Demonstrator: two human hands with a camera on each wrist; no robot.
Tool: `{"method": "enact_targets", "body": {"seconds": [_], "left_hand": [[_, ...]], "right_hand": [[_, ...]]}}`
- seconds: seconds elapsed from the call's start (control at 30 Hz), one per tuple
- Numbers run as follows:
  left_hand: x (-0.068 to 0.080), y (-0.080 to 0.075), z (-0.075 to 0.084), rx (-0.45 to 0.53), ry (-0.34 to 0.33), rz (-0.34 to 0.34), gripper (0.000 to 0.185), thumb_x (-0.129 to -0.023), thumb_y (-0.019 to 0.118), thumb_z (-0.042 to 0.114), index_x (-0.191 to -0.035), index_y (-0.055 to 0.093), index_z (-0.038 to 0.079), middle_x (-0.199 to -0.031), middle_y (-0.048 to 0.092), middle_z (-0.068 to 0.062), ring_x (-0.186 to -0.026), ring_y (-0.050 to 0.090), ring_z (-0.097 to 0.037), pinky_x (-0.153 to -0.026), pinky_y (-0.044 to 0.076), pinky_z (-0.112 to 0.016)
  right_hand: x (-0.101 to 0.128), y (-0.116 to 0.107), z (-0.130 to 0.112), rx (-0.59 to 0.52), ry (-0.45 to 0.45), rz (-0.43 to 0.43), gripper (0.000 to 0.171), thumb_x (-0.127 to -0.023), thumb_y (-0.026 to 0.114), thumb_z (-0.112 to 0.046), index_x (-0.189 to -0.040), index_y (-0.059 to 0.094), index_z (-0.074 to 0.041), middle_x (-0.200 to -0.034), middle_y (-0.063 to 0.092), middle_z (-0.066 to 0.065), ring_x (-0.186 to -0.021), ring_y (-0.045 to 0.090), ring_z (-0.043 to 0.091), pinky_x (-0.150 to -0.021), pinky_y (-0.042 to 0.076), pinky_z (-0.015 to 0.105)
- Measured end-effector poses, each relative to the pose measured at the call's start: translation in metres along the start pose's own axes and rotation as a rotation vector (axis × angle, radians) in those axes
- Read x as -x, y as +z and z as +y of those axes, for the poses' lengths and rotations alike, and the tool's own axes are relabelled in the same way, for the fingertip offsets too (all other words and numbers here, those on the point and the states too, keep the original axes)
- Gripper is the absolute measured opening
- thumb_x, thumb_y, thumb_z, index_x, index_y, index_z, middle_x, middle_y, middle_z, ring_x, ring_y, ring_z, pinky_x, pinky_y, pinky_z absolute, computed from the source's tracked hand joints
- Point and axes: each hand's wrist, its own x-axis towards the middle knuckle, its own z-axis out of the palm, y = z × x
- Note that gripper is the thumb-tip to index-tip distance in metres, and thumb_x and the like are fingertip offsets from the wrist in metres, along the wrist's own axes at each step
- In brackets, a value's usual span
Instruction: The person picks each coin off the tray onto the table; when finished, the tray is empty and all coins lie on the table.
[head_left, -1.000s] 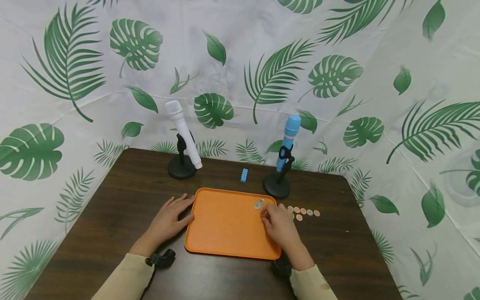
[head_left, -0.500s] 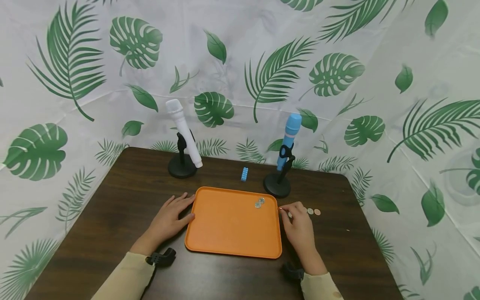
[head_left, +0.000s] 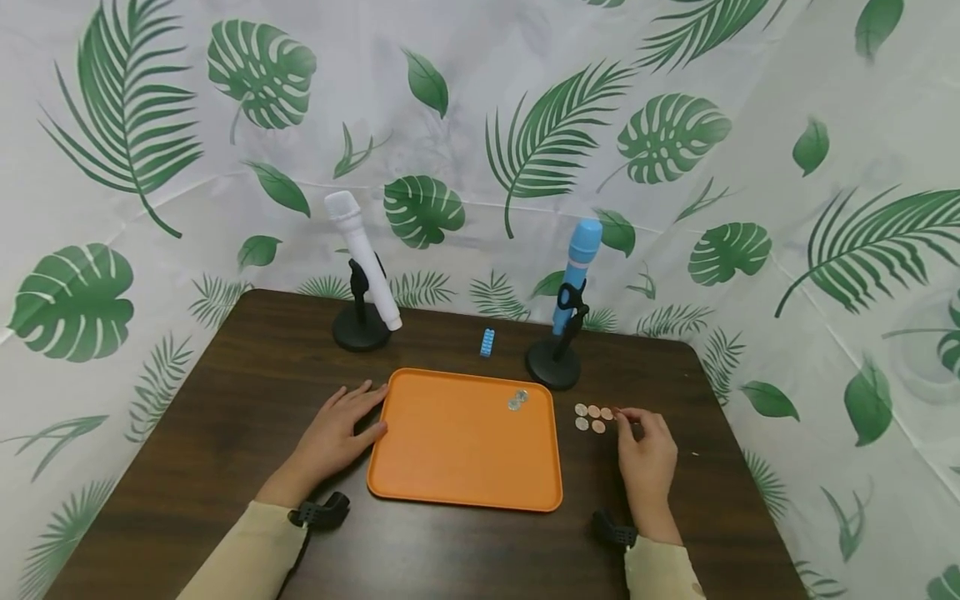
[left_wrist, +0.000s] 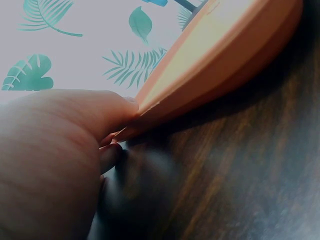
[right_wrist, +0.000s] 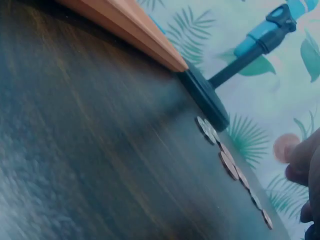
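An orange tray (head_left: 465, 467) lies in the middle of the dark wooden table, with two silvery coins (head_left: 517, 401) near its far right corner. My left hand (head_left: 341, 429) rests flat on the table, its fingers against the tray's left edge (left_wrist: 225, 55). My right hand (head_left: 643, 446) is to the right of the tray, its fingers curled at the right end of a small group of coins (head_left: 591, 417). In the right wrist view the coins (right_wrist: 229, 165) lie in a row, and a round coppery disc (right_wrist: 285, 147) that looks like a coin is pinched at my fingertips.
A blue microphone (head_left: 576, 275) stands on a black round base (right_wrist: 205, 100) just behind the coins. A white microphone (head_left: 360, 267) on its stand is at the back left. A small blue brick (head_left: 487, 342) lies between them. Leaf-print cloth walls surround the table.
My right hand left the tray's far right corner and moved right, over the tray's edge to the coins on the table. The left hand and the tray stayed still.
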Motion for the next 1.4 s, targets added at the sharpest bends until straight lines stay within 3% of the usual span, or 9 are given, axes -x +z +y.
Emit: {"method": "enact_targets", "body": {"seconds": [0.17,0.43,0.67,1.0,1.4], "left_hand": [[0.0005,-0.0001,0.0003,0.001,-0.004,-0.002,0.072,-0.105,0.071,0.043,-0.167,0.047,0.017,-0.169,0.053,-0.006,-0.164,0.038,-0.035,-0.137,0.015,-0.065],[0.0032,0.0015,0.0004,0.005,-0.003,0.005,0.072,-0.105,0.072,0.043,-0.167,0.047,0.017,-0.169,0.053,-0.006,-0.164,0.038,-0.036,-0.137,0.015,-0.065],[0.0034,0.0008,0.0015,0.003,0.016,0.033,0.072,-0.104,0.072,0.042,-0.166,0.048,0.015,-0.168,0.054,-0.008,-0.162,0.040,-0.038,-0.135,0.017,-0.067],[0.0019,0.0020,0.0021,-0.002,0.005,0.011,0.072,-0.105,0.071,0.043,-0.167,0.047,0.016,-0.169,0.052,-0.007,-0.164,0.038,-0.037,-0.136,0.016,-0.066],[-0.0002,0.0037,0.0020,-0.007,0.004,0.008,0.072,-0.105,0.072,0.042,-0.167,0.047,0.016,-0.168,0.053,-0.007,-0.164,0.038,-0.037,-0.136,0.015,-0.066]], "right_hand": [[-0.0006,-0.0026,0.0023,0.039,0.096,-0.002,0.008,-0.098,0.080,-0.009,-0.103,0.080,-0.002,-0.102,0.079,0.018,-0.098,0.075,0.042,-0.084,0.056,0.056],[0.0011,-0.0065,0.0035,0.086,0.221,-0.046,0.016,-0.100,0.077,-0.013,-0.108,0.081,0.001,-0.102,0.078,0.021,-0.099,0.073,0.046,-0.087,0.054,0.062],[0.0008,-0.0076,0.0053,0.129,0.278,-0.111,0.020,-0.101,0.076,-0.019,-0.106,0.080,0.001,-0.101,0.077,0.021,-0.093,0.074,0.044,-0.080,0.054,0.061],[0.0009,-0.0064,0.0048,0.172,0.323,-0.208,0.023,-0.102,0.074,-0.024,-0.106,0.080,-0.002,-0.102,0.072,0.019,-0.092,0.069,0.039,-0.076,0.050,0.053],[0.0012,-0.0060,0.0052,0.176,0.319,-0.234,0.022,-0.101,0.077,-0.024,-0.104,0.079,-0.003,-0.101,0.072,0.018,-0.090,0.068,0.037,-0.075,0.050,0.049]]}}
